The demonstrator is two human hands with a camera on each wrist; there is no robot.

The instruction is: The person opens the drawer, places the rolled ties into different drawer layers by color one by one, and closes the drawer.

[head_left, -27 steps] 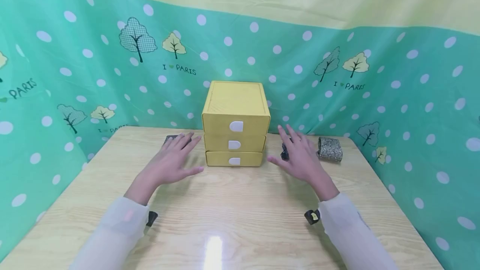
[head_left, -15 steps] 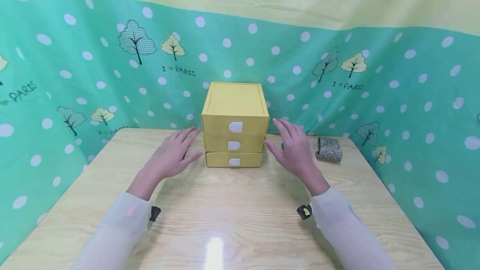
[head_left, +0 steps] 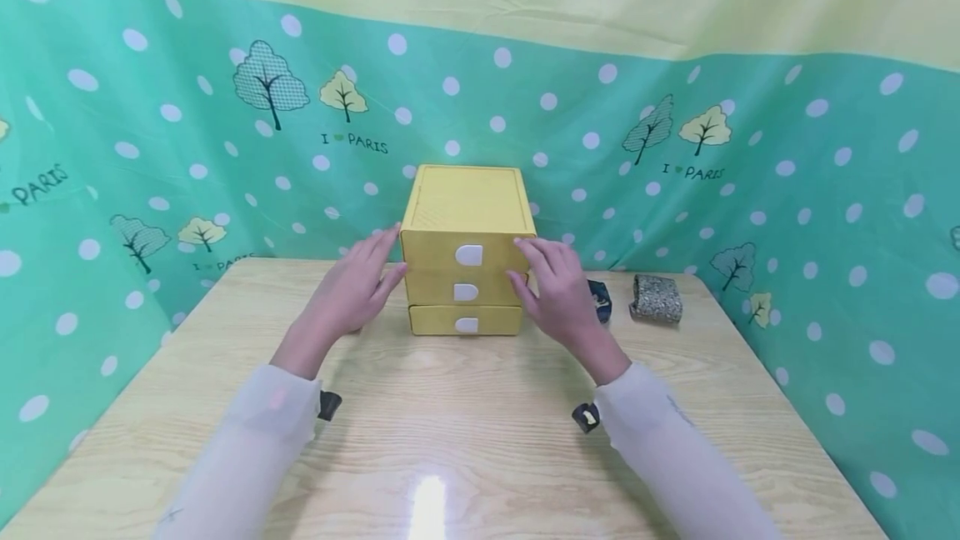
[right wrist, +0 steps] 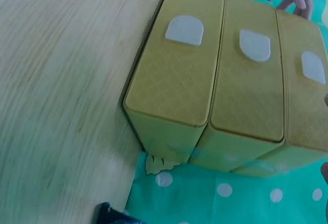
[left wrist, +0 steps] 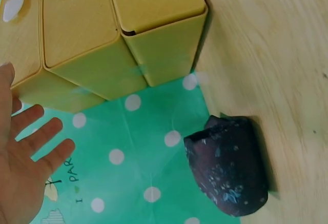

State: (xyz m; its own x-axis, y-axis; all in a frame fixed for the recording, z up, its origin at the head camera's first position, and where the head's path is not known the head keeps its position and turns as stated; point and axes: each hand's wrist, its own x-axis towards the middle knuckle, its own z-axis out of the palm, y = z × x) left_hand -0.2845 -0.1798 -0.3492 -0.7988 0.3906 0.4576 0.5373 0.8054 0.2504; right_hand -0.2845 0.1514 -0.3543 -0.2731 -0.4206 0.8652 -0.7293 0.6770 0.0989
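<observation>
Your left hand (head_left: 347, 294) and right hand (head_left: 558, 300) flank the box (head_left: 465, 223). Fingers are straight and spread, holding nothing. Right fingertips (head_left: 525, 247) touch its front.

A light wooden table (head_left: 465, 432) carries a yellow three-drawer box (head_left: 467, 248) at its far middle. A dark rolled cloth (left wrist: 228, 170) lies left of the box, while another dark roll (head_left: 600, 301) and a speckled roll (head_left: 657, 298) lie to its right.
</observation>
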